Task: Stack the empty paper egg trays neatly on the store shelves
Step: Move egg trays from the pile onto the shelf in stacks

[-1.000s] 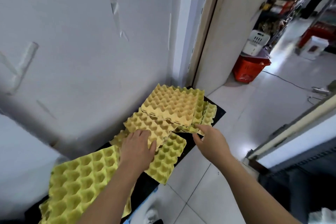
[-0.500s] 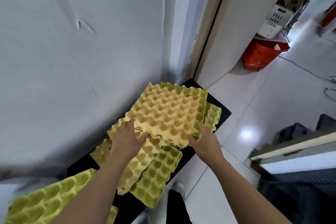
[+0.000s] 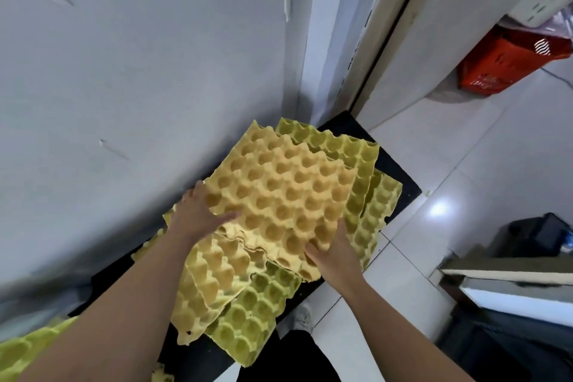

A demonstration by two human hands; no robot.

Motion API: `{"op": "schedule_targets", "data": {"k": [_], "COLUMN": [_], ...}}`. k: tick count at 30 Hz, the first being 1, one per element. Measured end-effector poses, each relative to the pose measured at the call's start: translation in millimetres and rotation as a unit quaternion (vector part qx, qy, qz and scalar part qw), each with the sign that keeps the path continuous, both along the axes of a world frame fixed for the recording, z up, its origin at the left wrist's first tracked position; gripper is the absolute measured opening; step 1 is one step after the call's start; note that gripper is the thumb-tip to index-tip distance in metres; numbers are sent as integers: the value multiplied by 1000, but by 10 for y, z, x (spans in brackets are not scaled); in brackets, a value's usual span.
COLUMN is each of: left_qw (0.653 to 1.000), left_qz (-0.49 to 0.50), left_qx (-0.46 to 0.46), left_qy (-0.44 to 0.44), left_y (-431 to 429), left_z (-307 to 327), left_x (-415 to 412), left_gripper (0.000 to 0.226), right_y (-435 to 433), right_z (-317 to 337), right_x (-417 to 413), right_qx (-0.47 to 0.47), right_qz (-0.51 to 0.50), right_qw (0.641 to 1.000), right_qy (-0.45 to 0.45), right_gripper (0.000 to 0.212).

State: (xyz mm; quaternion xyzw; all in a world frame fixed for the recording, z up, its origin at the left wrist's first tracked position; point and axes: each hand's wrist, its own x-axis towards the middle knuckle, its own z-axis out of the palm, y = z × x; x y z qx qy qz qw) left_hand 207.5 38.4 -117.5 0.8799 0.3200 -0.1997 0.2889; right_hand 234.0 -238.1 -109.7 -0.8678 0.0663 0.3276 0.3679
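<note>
Both my hands have moved onto the top yellow tray bundle (image 3: 285, 192) at the black shelf's (image 3: 400, 170) far end, left hand (image 3: 198, 214) and right hand (image 3: 333, 253) with fingers gripping its near corners, so I judge I'm squaring it over the greener trays (image 3: 362, 164).

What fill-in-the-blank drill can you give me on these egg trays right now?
1. The left hand and right hand both hold the top orange-yellow paper egg trays, which are ____ of eggs.
2. Beneath them, greenish-yellow paper egg trays lie on a flat ____ shelf surface.
3. The plastic basket on the floor at upper right is ____.
Missing words: empty; black; red.
</note>
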Motion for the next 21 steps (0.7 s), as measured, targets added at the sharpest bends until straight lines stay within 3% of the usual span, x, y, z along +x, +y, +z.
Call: {"op": "schedule_targets", "data": {"k": [3, 8, 21], "left_qw": [997, 995, 983], "left_qz": [46, 72, 76], "left_qx": [-55, -59, -22], "left_qy": [-3, -25, -166], "left_y": [50, 28, -100], "left_z": [-104, -137, 974], "left_x": [68, 21, -556], "left_gripper": [121, 147, 134], "right_y": [61, 139, 223], "right_z": [-123, -130, 909], "right_x": [8, -18, -194], "right_qx": [25, 19, 45], "right_qz": [-42, -84, -81], "right_qw": [999, 995, 977], "right_qy": [-9, -39, -193], "right_gripper": [101, 108, 110]}}
